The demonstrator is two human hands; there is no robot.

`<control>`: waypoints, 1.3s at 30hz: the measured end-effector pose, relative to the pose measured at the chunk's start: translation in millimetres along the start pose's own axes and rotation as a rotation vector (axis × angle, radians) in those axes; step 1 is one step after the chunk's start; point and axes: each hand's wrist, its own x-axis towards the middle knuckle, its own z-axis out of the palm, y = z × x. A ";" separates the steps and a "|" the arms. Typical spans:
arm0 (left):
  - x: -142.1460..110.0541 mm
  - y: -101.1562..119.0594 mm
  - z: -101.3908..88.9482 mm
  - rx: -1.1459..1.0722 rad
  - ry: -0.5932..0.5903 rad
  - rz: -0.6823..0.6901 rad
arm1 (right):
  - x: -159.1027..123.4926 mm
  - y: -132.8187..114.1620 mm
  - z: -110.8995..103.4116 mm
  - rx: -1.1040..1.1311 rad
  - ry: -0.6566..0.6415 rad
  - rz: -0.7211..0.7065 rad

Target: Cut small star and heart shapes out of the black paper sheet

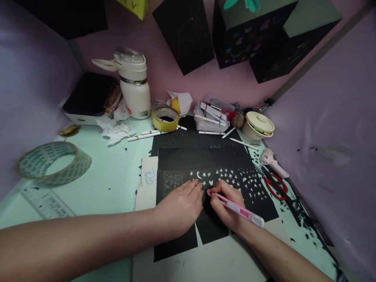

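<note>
Black paper with cut-out stars, moons, hearts and small angular holes lies in front of me. My left hand rests flat on it, fingers stretched out and close together. Just to its right, my right hand grips a slim pink craft knife like a pen, its rear end slanting down to the right. The knife's tip points at the paper beside my left fingertips; the blade is too small to make out. Underneath the paper is a pale board with a torn left edge.
Tape rolls, a ruler and a white bottle stand or lie leftward and behind. Markers and a lidded bowl are at the back. Red-handled scissors, a glue gun and black scraps lie rightward.
</note>
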 end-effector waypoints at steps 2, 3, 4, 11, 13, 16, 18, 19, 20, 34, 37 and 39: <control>0.9 -0.2 -1.0 0.017 0.014 0.002 | -0.2 0.1 0.2 -0.008 0.006 0.003; 1.4 -0.2 -1.7 0.026 0.017 0.002 | -0.2 -0.1 0.1 -0.014 0.007 0.001; 1.7 -0.3 -2.2 0.033 0.021 0.005 | 0.0 -0.6 -0.1 -0.019 0.008 0.000; 0.8 0.4 -1.9 0.040 0.020 0.016 | 2.1 -3.1 -0.7 -0.028 -0.001 -0.019; 0.9 0.2 -1.8 0.036 0.019 0.018 | 2.5 -2.9 -0.5 -0.032 -0.003 -0.027; 1.7 0.0 -2.7 0.032 0.020 0.021 | 2.8 -2.3 -0.8 -0.033 -0.001 -0.034; 1.8 0.1 -3.2 0.032 0.022 0.021 | 2.6 -1.8 -1.4 -0.029 -0.002 -0.040; 1.7 0.3 -3.3 0.034 0.024 0.021 | 2.4 -1.5 -1.6 -0.025 -0.003 -0.047; 1.4 0.4 -3.2 0.036 0.024 0.021 | 2.2 -1.3 -1.8 -0.018 -0.005 -0.054; 3.9 -0.8 -4.7 0.048 0.022 0.020 | 0.4 3.2 -0.4 0.014 -0.002 -0.027; 3.3 -0.7 -3.9 0.046 0.016 0.016 | 2.1 1.7 -2.3 0.045 0.014 0.003; 3.2 -0.6 -4.1 0.042 0.017 0.015 | 4.7 0.7 -5.5 0.090 0.032 0.058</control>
